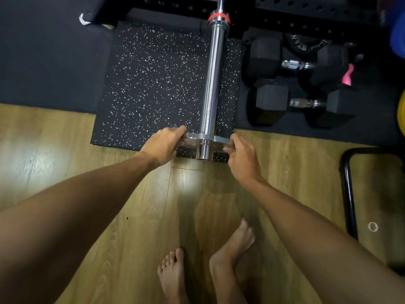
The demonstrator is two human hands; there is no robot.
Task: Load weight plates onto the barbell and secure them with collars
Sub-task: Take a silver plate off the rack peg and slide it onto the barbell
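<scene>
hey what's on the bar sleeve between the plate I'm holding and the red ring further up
Nothing. In the head view, the sleeve runs bare chrome from the plate, held by both hands, up to the red ring.

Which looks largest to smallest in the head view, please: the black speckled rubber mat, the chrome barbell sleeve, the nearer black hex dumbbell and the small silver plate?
1. Black speckled rubber mat
2. Chrome barbell sleeve
3. Nearer black hex dumbbell, close to the sleeve in apparent area, so that order is unsure
4. Small silver plate, seen edge-on, held by both hands

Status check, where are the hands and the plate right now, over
Left hand and right hand gripping a small metal plate by its edges. Plate on the barbell sleeve near its end. Sleeve ahead bare; no collar seen.
</scene>
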